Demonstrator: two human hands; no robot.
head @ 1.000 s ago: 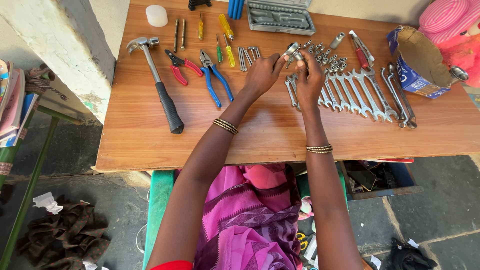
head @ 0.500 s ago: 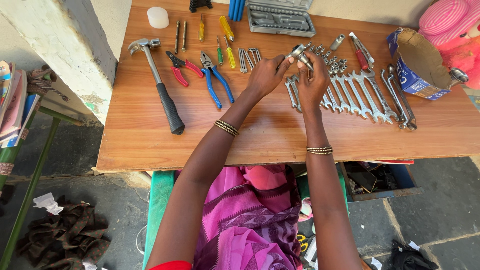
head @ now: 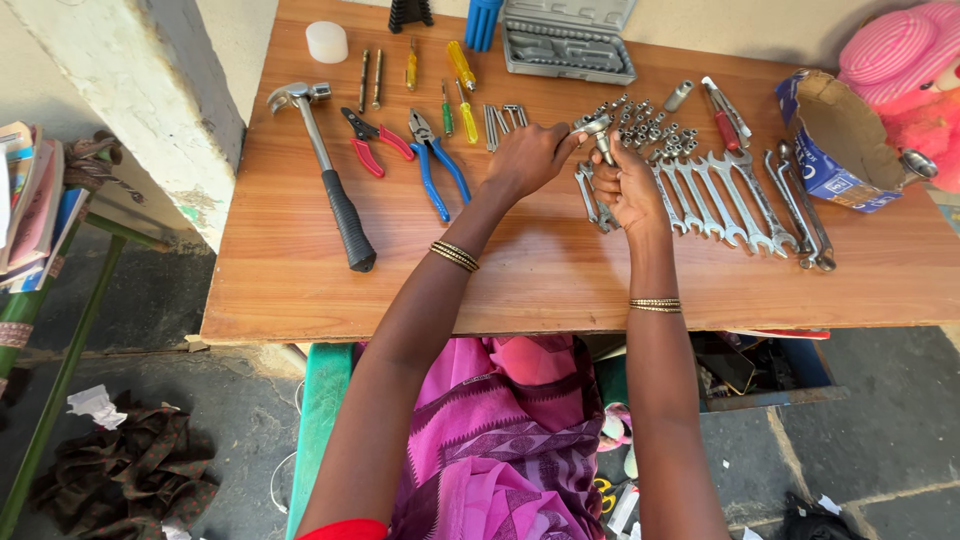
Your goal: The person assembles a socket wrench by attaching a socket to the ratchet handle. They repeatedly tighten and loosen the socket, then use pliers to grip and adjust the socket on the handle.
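Observation:
Both my hands meet over the wooden table (head: 300,290), holding one small metal tool, a ratchet handle with a socket (head: 598,132). My left hand (head: 525,160) pinches its head end between thumb and fingers. My right hand (head: 632,185) is closed around its lower shaft. Right under my hands lie two short wrenches (head: 590,195). A heap of loose silver sockets (head: 645,130) sits just beyond my fingers.
A row of several combination wrenches (head: 735,195) lies to the right, with a torn blue carton (head: 835,150) past them. To the left lie blue pliers (head: 435,160), red cutters (head: 372,140), small screwdrivers (head: 460,85) and a hammer (head: 330,180). A grey tool case (head: 568,38) stands at the back.
My hands stay together over the same spot. The small metal tool between my fingers has turned slightly, its head now tilted up towards my left fingertips.

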